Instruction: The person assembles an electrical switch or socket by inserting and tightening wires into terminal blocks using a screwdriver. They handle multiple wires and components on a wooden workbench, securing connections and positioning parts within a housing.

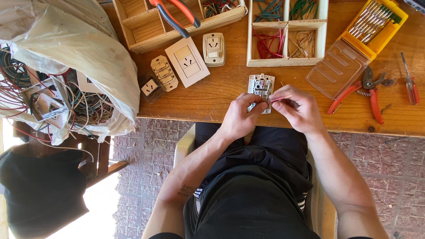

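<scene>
**Red wire at the back of a socket module**

Wooden surface (221, 95) over a brick-paved floor, and the action sits right at its near edge. Left hand (241, 117) has its fingers (256, 106) curled shut around the lower end of a white socket module (261, 86), pinning it down. Right hand (299, 108) pinches a thin red wire (280, 98) between thumb and forefinger, closed tight on it.

The wire runs nearly level, long axis left to right, its free tip aimed toward the left fingers and the module's lower half. The module lies lengthwise away from the person, back side up by the look of it, terminals showing. Whether the tip is already seated I can't tell; the fingers cover that spot. My read: wiring is only starting, with one lead at the terminals and no other leads visible on the module.

Beyond the fingers, a wooden compartment tray (287, 33) holds red and green wire offcuts. Out to the right lie red-handled pliers (363, 90), a small screwdriver (409, 79) and a yellow bit case (367, 31), lid open. To the left rest several finished socket plates (188, 62), another tray with orange-handled pliers (177, 15), and a plastic bag of tangled cable (66, 71).
</scene>
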